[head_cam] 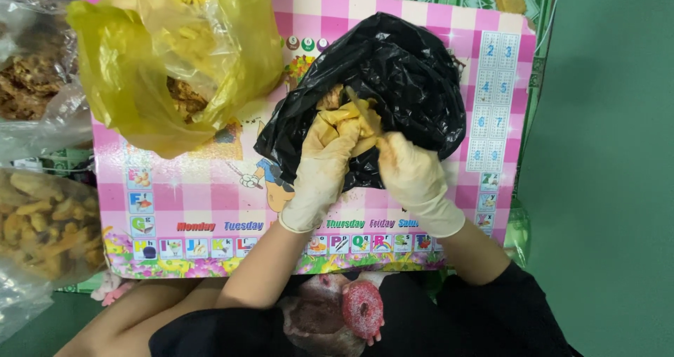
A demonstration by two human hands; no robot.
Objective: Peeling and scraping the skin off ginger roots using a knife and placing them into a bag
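A black plastic bag (pixel 400 83) lies open on a pink checked children's table (pixel 210 195). Both my hands wear stained cream latex gloves. My left hand (pixel 324 162) and my right hand (pixel 411 171) meet at the bag's mouth, fingers closed together on a clump of yellow-brown dried pieces (pixel 354 118) that sticks out of the bag. More brown pieces (pixel 330 98) show just inside the opening.
A yellow plastic bag (pixel 168 55) holding brown dried pieces stands at the table's back left. Clear bags of fried snacks (pixel 42 223) and darker pieces (pixel 28 80) sit off the left edge. A green floor (pixel 604 188) lies to the right.
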